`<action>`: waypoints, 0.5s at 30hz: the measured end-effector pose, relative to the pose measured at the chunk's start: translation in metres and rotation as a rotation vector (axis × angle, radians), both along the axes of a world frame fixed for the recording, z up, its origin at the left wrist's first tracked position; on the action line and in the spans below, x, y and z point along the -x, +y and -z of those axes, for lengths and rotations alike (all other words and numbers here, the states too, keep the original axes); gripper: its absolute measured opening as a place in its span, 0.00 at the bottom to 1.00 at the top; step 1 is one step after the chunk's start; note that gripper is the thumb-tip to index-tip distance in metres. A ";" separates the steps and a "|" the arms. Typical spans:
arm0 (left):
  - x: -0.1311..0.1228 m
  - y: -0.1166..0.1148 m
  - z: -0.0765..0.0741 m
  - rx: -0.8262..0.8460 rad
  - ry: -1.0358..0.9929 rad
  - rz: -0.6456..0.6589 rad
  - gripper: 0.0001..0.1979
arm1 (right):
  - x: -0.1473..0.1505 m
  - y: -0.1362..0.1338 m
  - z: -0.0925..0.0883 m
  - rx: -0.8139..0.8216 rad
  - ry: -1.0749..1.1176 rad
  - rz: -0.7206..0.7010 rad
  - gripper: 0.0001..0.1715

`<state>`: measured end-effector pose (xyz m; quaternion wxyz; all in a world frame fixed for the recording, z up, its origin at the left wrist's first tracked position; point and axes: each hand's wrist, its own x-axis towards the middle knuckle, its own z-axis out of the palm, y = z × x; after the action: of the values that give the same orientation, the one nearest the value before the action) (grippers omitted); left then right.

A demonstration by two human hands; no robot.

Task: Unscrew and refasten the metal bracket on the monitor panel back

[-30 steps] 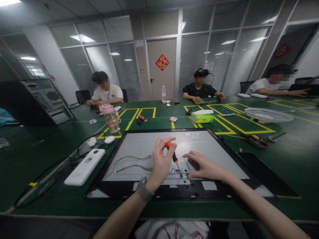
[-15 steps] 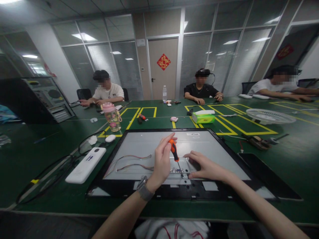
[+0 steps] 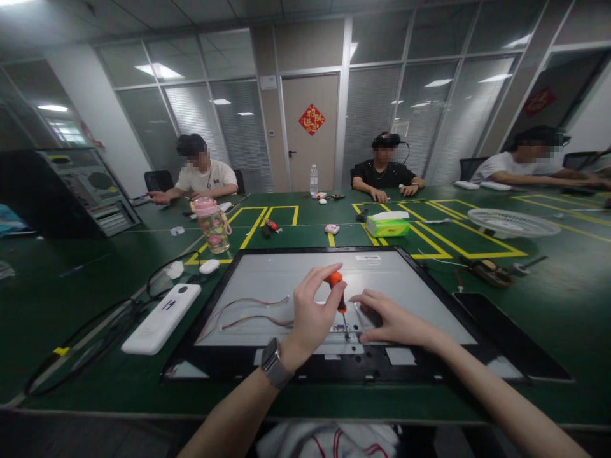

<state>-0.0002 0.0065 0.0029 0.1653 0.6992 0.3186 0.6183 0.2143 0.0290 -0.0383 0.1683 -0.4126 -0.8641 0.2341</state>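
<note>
Screwdriver (image 3: 342, 305) (orange-and-black) now has the left grip (image 3: 312, 306) curled around it.

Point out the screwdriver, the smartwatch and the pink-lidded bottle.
Screwdriver (image 3: 342, 305): head view, lower part of the handle.
Smartwatch (image 3: 277, 369): head view, on the band.
Pink-lidded bottle (image 3: 213, 229): head view, on the body.

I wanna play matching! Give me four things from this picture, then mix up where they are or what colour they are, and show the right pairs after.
Things:
1. screwdriver
2. watch
3. framed panel
4. tissue pack

Where or what colour:
A. lying flat on the green table, beneath both hands
B. bright green and yellow, past the far edge of the panel
C. orange and black, held in the left hand
D. strapped around the left wrist

Right pairs: 1-C, 2-D, 3-A, 4-B
</note>
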 end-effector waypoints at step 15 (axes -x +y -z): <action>0.001 0.002 0.002 0.020 -0.061 -0.016 0.12 | 0.002 -0.001 -0.003 0.006 0.001 0.008 0.37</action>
<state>-0.0015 0.0084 0.0005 0.1771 0.6757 0.3252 0.6375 0.2127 0.0282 -0.0351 0.1684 -0.4164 -0.8616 0.2363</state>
